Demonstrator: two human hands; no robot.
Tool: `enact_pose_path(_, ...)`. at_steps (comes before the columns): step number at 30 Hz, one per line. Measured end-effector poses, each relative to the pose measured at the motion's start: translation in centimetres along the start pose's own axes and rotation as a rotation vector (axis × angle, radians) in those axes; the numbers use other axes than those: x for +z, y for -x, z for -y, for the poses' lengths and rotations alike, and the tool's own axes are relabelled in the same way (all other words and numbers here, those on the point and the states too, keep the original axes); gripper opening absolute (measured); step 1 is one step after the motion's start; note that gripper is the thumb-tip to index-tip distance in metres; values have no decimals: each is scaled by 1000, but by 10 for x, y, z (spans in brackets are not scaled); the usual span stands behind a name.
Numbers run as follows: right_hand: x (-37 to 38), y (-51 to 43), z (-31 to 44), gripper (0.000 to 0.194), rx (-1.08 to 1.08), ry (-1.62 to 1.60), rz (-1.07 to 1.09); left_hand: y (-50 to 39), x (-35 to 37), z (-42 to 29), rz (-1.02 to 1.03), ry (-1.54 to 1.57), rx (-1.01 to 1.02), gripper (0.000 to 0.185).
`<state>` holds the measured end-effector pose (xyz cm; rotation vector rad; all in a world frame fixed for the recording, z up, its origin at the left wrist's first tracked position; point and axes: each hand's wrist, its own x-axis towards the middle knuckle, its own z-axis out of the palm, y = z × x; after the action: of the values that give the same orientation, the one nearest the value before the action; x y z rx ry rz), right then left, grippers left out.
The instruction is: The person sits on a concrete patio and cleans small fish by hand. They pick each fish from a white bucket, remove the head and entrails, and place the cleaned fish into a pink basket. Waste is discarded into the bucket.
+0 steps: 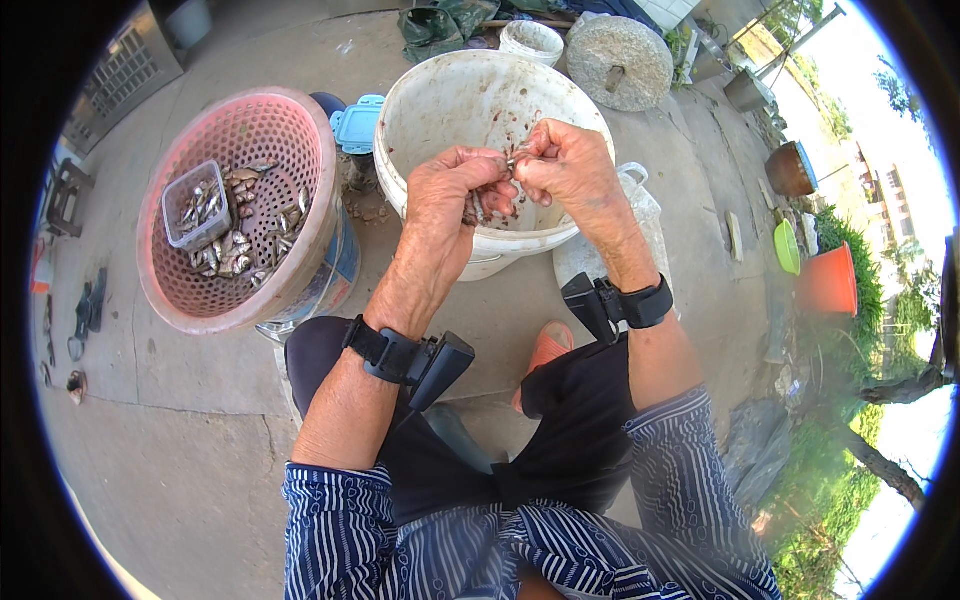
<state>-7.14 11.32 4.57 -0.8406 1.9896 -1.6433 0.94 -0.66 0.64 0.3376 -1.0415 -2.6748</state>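
My left hand [454, 184] and my right hand [570, 161] meet over a large white plastic bucket [442, 97]. Pinched between their fingertips is a small fish [511, 163], mostly hidden by the fingers. A greyish piece also shows under the curled fingers of my left hand; its kind is unclear. Dark red bits stick to the bucket's inner wall. To the left, a pink perforated plastic basket [161, 277] holds several small silvery fish [225, 255]. Inside it sits a clear plastic container [174, 225] with more small fish.
The basket rests on a printed bucket [330, 270]. Between basket and white bucket is a light-blue lid [360, 124]. Behind stand a small white bucket [531, 41] and a round millstone [619, 64]. A whitish sack [645, 217] lies at right, beyond it an orange bucket [829, 281].
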Motion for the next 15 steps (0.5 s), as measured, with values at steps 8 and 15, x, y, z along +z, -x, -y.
enact_pose_path(8, -1, -2, -6, 5, 25, -209, 48, -2, -3, 1, 31, -1, -58, 11)
enact_pose_path(15, -2, -1, -5, 6, 74, -274, 74, 0, -5, -1, 67, 7, -96, 11)
